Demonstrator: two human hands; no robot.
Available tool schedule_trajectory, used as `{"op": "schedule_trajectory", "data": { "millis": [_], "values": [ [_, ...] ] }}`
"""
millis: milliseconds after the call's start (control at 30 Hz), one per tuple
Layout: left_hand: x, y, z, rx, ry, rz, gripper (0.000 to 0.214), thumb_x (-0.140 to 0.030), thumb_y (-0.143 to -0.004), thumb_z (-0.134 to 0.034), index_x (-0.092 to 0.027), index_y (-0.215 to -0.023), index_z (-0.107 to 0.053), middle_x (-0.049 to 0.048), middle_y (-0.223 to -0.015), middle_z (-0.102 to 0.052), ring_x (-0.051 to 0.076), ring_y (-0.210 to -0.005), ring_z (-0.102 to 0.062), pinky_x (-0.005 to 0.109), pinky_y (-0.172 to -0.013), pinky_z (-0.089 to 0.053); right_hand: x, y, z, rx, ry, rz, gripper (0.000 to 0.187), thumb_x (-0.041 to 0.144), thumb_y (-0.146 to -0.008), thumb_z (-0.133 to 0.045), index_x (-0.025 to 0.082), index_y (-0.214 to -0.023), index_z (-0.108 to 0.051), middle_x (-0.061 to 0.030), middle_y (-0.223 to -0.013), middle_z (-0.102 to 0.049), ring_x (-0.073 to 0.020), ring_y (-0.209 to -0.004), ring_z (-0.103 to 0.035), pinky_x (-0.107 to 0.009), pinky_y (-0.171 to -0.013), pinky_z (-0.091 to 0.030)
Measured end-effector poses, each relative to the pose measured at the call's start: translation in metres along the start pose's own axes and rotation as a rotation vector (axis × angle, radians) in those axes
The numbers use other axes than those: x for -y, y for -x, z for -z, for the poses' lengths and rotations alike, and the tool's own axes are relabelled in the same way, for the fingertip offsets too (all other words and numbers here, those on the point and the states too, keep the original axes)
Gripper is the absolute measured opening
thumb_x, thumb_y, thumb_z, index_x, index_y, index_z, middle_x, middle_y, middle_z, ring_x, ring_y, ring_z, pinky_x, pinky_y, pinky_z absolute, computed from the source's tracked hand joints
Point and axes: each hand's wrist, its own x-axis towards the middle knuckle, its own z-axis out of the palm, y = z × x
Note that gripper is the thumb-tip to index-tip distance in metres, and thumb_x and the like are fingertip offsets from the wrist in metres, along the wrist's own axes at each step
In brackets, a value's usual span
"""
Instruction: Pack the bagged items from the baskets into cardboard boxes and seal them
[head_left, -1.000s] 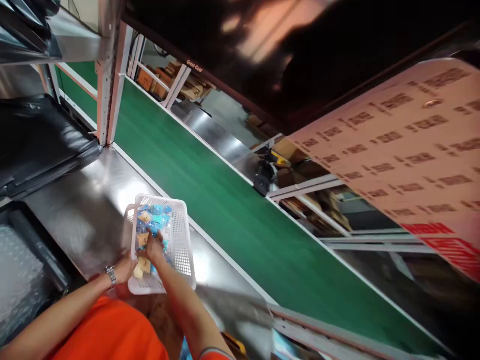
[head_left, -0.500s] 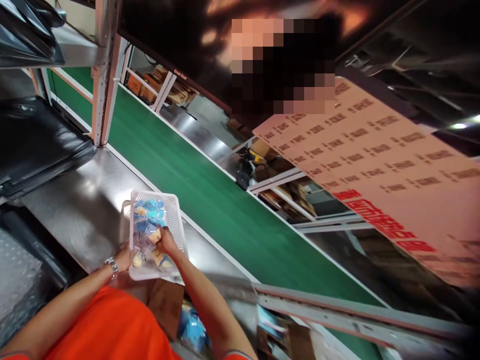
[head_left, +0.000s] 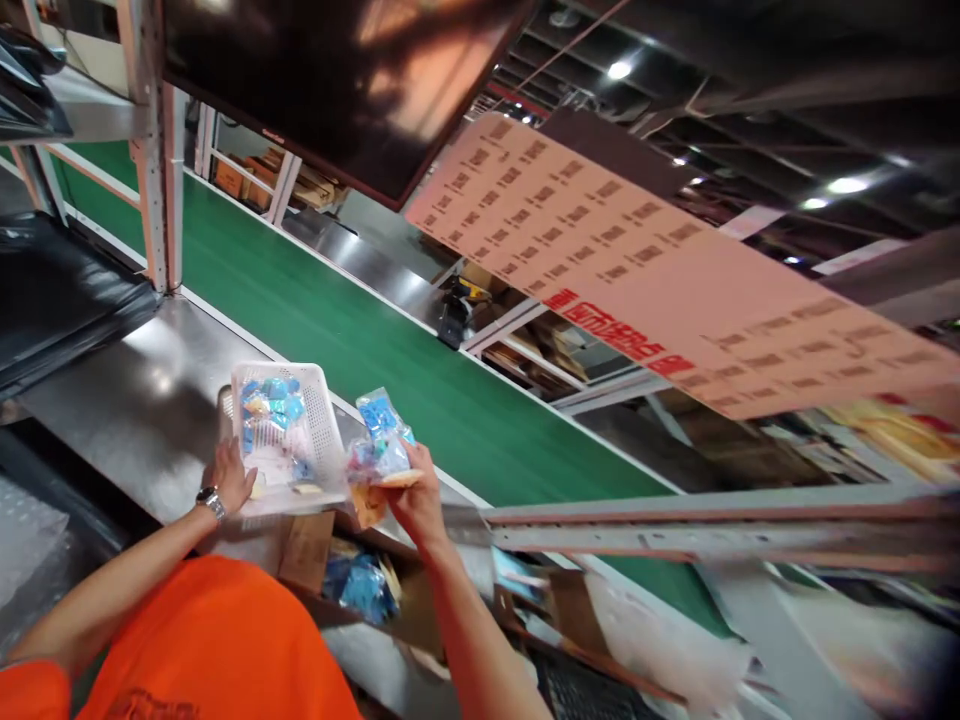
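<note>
A white perforated basket sits on the steel worktop, holding several small blue and yellow packets. My left hand, with a watch on the wrist, grips the basket's near left edge. My right hand is lifted just right of the basket and is closed on a bunch of clear, blue and tan packets.
A green conveyor belt runs diagonally behind the worktop. An open cardboard box with blue packets stands below my hands. A steel post rises at the left; a printed cardboard sheet and a dark screen hang overhead.
My right hand has come out of the basket to the right, lifting a bunch of packets. The left hand stays on the basket's edge. The view has swung to the right.
</note>
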Motion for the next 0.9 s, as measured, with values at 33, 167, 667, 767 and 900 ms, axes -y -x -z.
{"op": "schedule_trajectory", "data": {
  "millis": [33,167,667,767,900],
  "values": [
    [-0.011,0.009,-0.001,-0.023,-0.004,-0.046,0.08,-0.035,-0.104,-0.066,-0.009,-0.172,-0.035,0.0275,-0.183,-0.038,0.047,-0.175,-0.027,0.058,-0.145,-0.026,-0.003,0.019,0.007,-0.038,0.002,-0.025,0.052,0.04,-0.087,-0.075,0.026,-0.138,-0.072,-0.0137,-0.131,-0.068,-0.0386,-0.123,-0.069,-0.061,-0.111,-0.061],
    [-0.052,0.052,-0.014,0.095,0.045,-0.353,0.087,-0.045,-0.105,-0.067,-0.009,-0.176,-0.033,0.0262,-0.189,-0.029,0.046,-0.179,-0.018,0.061,-0.148,-0.021,-0.027,0.103,0.012,-0.099,0.033,-0.182,0.055,0.047,-0.087,-0.081,0.026,-0.137,-0.071,-0.0206,-0.144,-0.06,-0.0437,-0.128,-0.068,-0.064,-0.112,-0.06],
    [-0.08,0.094,-0.047,0.581,-0.084,-0.488,0.099,-0.033,-0.096,-0.063,-0.006,-0.184,-0.024,0.0245,-0.192,-0.024,0.044,-0.179,-0.023,0.061,-0.148,-0.023,-0.077,0.132,-0.035,0.837,0.179,-0.111,0.07,0.0,-0.067,-0.075,0.022,-0.133,-0.081,-0.0098,-0.118,-0.083,-0.0332,-0.11,-0.077,-0.043,-0.106,-0.059],
    [-0.088,0.096,-0.048,0.594,-0.09,-0.48,0.101,-0.034,-0.097,-0.063,-0.006,-0.185,-0.021,0.0252,-0.193,-0.02,0.043,-0.18,-0.022,0.06,-0.148,-0.024,-0.069,0.126,-0.07,0.843,0.21,-0.148,0.06,-0.002,-0.061,-0.077,0.021,-0.117,-0.082,-0.0076,-0.102,-0.086,-0.0334,-0.102,-0.08,-0.044,-0.102,-0.062],
    [-0.094,0.099,-0.055,0.611,-0.043,-0.477,0.109,-0.042,-0.097,-0.07,-0.009,-0.187,-0.018,0.0246,-0.195,-0.012,0.044,-0.18,-0.018,0.061,-0.147,-0.028,-0.048,0.126,-0.116,0.805,0.31,-0.221,0.036,0.007,-0.068,-0.081,0.023,-0.101,-0.079,-0.0138,-0.095,-0.087,-0.0384,-0.091,-0.084,-0.055,-0.087,-0.067]
  ]
}}
